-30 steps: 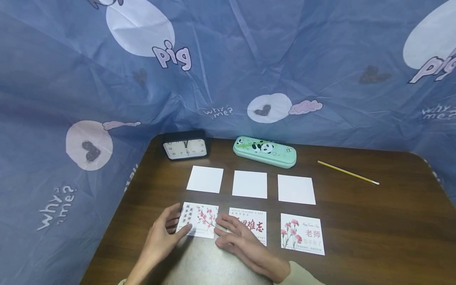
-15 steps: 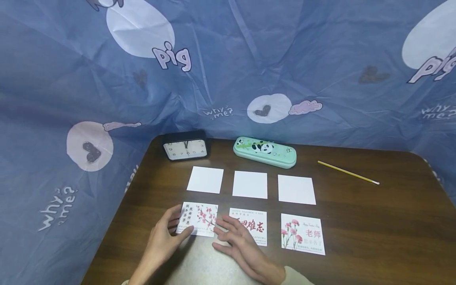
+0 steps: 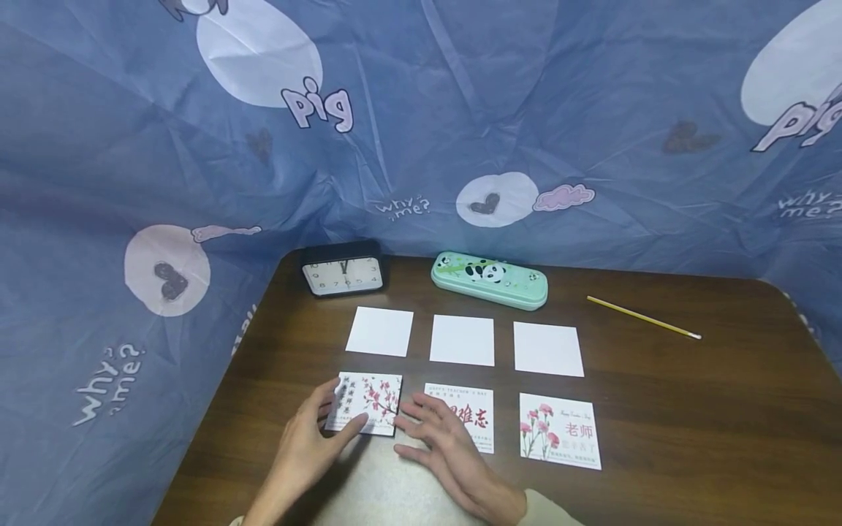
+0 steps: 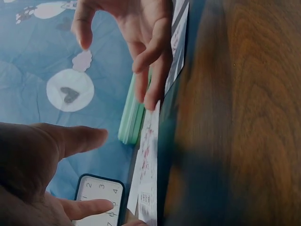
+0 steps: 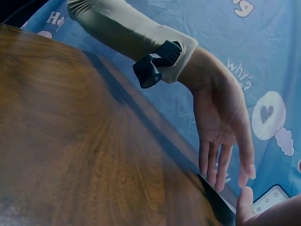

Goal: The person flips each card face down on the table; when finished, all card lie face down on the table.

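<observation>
A square printed card [image 3: 380,402] with pink blossom branches and Chinese writing lies between both hands, dark shadow along its right and lower edges. My left hand [image 3: 304,442] is at its left edge, fingertips at the upper left corner, thumb stretched over the card; the left wrist view has that thumb [image 4: 84,139] clear of the surface. Loosely spread, my right hand [image 3: 454,456] has its fingertips beside the card's right edge and partly hides a second card [image 3: 476,420] with red lettering. Whether the fingertips press the first card cannot be made out.
A third card [image 3: 559,431] with pink carnations lies at the right. Blank white cards [image 3: 379,331] form a row behind. Farther back are a black clock [image 3: 343,270], a green panda pencil case [image 3: 490,280] and a yellow pencil [image 3: 641,317]. Blue cloth hangs behind the table [image 3: 691,402].
The blossom card has shifted very slightly, and a dark shadow now shows at its right and lower edges. My left thumb has moved a little to the right; the right hand's fingers have spread slightly.
</observation>
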Demonstrator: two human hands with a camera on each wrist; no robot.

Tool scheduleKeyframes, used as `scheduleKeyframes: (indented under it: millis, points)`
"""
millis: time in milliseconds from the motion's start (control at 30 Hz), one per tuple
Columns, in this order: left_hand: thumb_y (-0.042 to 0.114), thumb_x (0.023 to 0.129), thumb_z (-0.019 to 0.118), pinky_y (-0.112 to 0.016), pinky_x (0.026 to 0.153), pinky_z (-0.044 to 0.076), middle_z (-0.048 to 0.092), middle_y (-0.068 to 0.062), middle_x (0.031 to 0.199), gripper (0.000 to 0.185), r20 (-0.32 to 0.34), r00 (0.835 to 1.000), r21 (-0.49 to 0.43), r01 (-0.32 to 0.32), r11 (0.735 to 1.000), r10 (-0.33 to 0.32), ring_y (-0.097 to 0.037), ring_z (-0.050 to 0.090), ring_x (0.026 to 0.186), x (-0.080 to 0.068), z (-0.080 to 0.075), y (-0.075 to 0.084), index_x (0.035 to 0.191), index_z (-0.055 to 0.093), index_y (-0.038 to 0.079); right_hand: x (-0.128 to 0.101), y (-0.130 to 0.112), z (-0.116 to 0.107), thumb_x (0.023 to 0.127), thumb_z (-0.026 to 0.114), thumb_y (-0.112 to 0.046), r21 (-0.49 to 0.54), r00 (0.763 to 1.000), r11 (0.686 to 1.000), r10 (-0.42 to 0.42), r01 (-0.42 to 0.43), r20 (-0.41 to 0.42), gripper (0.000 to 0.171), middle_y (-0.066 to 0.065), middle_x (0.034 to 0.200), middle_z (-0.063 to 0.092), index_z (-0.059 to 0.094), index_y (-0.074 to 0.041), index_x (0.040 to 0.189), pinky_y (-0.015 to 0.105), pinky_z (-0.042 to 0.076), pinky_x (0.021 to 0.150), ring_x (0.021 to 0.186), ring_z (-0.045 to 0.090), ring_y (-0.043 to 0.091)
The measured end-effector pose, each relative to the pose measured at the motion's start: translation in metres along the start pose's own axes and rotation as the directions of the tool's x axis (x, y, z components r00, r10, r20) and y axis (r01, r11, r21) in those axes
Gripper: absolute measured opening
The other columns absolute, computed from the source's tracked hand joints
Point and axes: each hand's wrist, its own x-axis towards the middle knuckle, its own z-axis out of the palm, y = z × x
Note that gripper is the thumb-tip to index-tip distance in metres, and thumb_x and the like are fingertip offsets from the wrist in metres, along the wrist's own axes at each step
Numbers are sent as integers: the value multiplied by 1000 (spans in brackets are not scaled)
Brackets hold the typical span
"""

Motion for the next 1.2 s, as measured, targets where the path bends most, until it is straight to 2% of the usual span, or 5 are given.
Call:
scheduleKeyframes:
  millis: [367,667,900,1033,1200]
  points:
    - [55,91,75,-59,101,53,63,-23,144,80,23,999,101,-44,994,42,-39,65,125,-7,3,12,152,51,10,12,-6,3,103,52,-13,-40,999,998,-43,43,2,60,24,142,63,30,6,156,35,57,105,119,68,17]
    - [50,90,79,-56,101,55,71,-16,133,49,36,995,81,-92,992,90,-34,67,124,-13,7,16,130,73,22,28,4,7,107,51,-11,-102,999,995,11,-14,-35,38,16,121,70,50,12,138,32,62,99,101,72,13]
    - [41,94,77,-44,97,61,75,-9,129,36,113,987,-129,-97,987,112,-24,72,114,-15,6,18,125,75,22,31,8,8,107,58,-23,-131,1000,991,4,-7,-25,55,28,142,60,43,13,145,40,57,109,117,70,22]
    - [31,100,71,-39,99,62,72,-9,135,35,163,972,-307,-113,945,169,-27,73,118,-15,6,18,131,71,16,30,7,12,105,62,-31,-136,999,990,15,-21,-41,66,27,147,55,37,9,151,43,55,111,125,66,27]
    - [20,101,68,-26,92,62,70,-12,136,32,139,962,-431,-156,889,236,-26,73,114,-16,3,19,132,69,11,29,4,17,102,67,-37,-196,995,980,12,-31,-97,70,23,147,56,39,3,152,44,55,111,129,64,28]
